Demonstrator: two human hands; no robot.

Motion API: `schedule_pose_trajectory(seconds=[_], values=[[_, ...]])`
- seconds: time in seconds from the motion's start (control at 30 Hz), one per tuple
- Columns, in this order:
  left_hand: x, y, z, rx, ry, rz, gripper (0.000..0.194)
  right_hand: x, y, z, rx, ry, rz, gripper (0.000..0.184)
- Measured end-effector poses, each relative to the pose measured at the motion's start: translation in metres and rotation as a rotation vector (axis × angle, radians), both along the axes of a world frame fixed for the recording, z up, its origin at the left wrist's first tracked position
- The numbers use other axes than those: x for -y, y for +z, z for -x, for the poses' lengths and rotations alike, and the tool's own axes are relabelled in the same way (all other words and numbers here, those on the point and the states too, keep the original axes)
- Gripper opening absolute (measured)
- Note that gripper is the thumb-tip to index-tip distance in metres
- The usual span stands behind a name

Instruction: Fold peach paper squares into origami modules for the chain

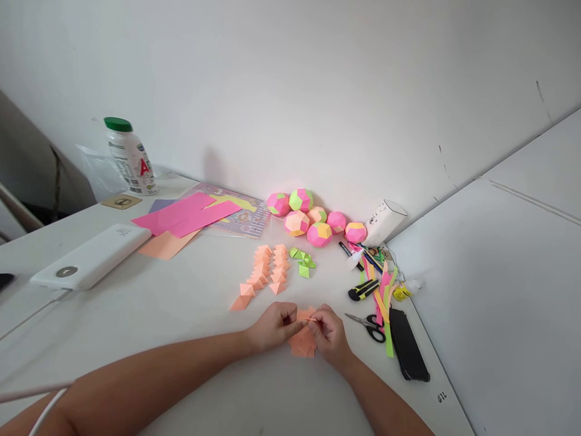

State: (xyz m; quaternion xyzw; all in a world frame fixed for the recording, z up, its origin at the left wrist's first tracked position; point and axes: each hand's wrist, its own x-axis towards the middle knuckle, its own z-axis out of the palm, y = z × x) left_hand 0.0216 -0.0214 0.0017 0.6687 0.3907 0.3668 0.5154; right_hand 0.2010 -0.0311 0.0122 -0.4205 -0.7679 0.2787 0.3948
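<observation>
My left hand (275, 326) and my right hand (330, 333) meet over the white table (181, 327), both closed in a pinch on an orange folded paper assembly (303, 345) that rests partly on the table beneath them. Just beyond my hands lie rows of small orange folded paper units (265, 269) and a few green folded units (303, 261). Several finished pink, green and orange paper balls (313, 221) sit against the wall.
Scissors (370, 326), a black phone (407, 352), paper strips and pens (379, 287) lie to the right. Pink and orange sheets (186, 221), a white power bank (91, 257) and a green-capped bottle (129, 156) are at the left. A white box (384, 221) stands by the wall.
</observation>
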Motion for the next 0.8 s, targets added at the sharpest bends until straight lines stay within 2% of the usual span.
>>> schedule_pose_trajectory(seconds=[0.1,0.17,0.27,0.33,0.47,0.57,0.8], values=[[0.001,0.003,0.0,0.016,0.021,0.001,0.04,0.0,0.001,-0.001,-0.007,0.029,0.014,0.02],[0.001,0.006,0.0,0.051,0.04,0.017,0.031,0.0,0.002,-0.001,-0.009,0.045,0.007,0.021],[0.0,0.008,0.001,0.07,0.002,0.005,0.018,-0.001,0.002,0.001,-0.015,0.066,-0.018,0.024],[-0.001,0.008,0.001,0.064,-0.031,0.006,0.021,-0.001,0.002,0.001,-0.022,0.063,-0.007,0.025],[-0.003,0.008,0.002,0.121,0.002,0.142,0.028,-0.001,-0.003,-0.001,-0.101,0.02,0.177,0.017],[-0.004,0.009,0.002,0.178,0.029,0.225,0.03,-0.003,-0.008,-0.004,-0.214,0.004,0.314,0.03],[-0.003,0.012,0.003,0.283,-0.019,0.296,0.019,-0.006,-0.014,-0.008,-0.318,-0.044,0.387,0.031]])
